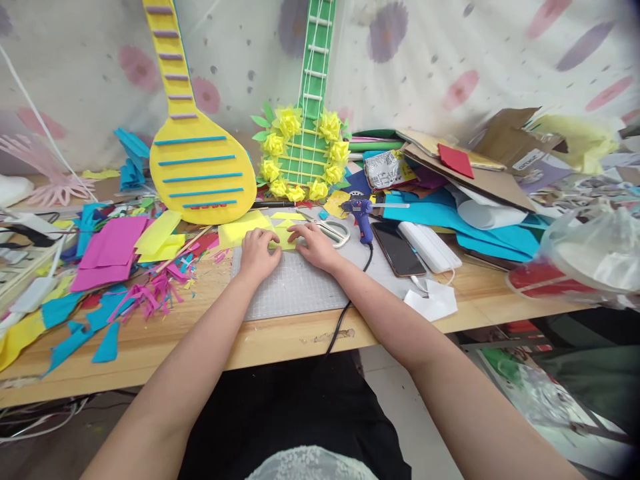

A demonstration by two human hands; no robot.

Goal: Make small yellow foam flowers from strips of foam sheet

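A small piece of yellow paper (285,240) lies between my two hands at the back of the grey cutting mat (285,287). My left hand (259,255) has its fingers curled on the paper's left end. On the right end are the bent fingers and thumb of my right hand (316,245); the fingertips partly cover the paper. A larger yellow sheet (240,228) sits just behind my left hand. Scissors with pale handles (336,232) rest beside my right hand, and a blue glue gun (361,217) is further right, its black cord trailing over the table edge.
Behind stand a yellow paper lute (200,170) and a green one (303,157) with yellow paper flowers. Magenta sheets (113,250) and scraps cover the left. To the right are a phone (397,248), a white power bank (431,247), blue sheets (480,233) and a bagged red-and-white tub (565,273).
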